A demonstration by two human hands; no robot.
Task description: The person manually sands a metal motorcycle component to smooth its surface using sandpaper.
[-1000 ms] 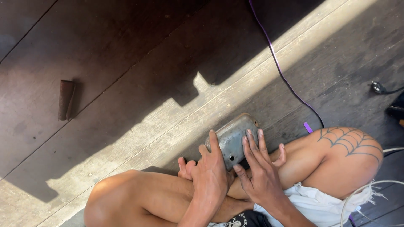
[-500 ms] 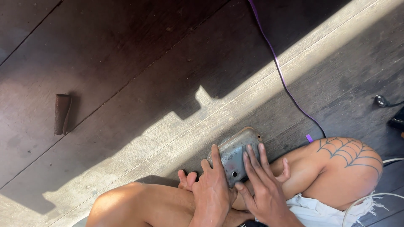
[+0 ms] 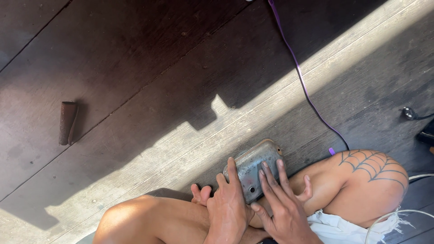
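Dark wooden floor boards (image 3: 135, 68) fill most of the view, with a bright stripe of sunlight running across them from the low left to the top right. The person sits cross-legged on the floor. A flat, grey, worn metal case (image 3: 253, 165) with round corners rests on the legs, between the two knees and close to the floor.

The left hand (image 3: 228, 208) grips the case's left edge, with fingers curled over it. The right hand (image 3: 280, 203) lies flat on top, fingers spread and pressing down. So both hands are clamped on the metal case. It looks like the step of holding and feeling the case, maybe turning it over. A careful next move would need a firm grip, since the metal looks smooth.

The long side of the case runs from the person's lap up and to the right, away from the body. A small dark hole shows near its low end.

A purple cable (image 3: 303, 86) snakes across the floor just beside the case. A rusty brown tube (image 3: 68, 123) lies well apart on the left.
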